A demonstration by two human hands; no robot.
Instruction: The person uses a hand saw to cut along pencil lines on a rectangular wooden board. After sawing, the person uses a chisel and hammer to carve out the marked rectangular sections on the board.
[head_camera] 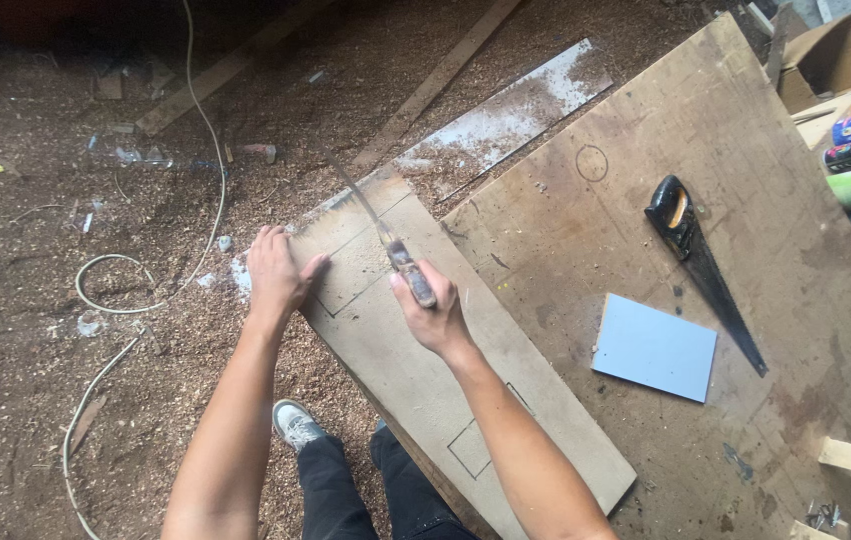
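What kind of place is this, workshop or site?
Most likely a rough carpentry workshop. Sawdust and shavings cover the floor, the right hand grips a small saw over a pencil-marked board that the left hand steadies, and a handsaw lies on the plywood worktop.

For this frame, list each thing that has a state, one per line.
Left hand: flat on the board, pressing.
Right hand: gripping the small saw.
Small saw: blade on the board.
Board: overhanging the worktable, pencil-marked.
Black-handled handsaw: lying unused.
Blue tile: lying flat.
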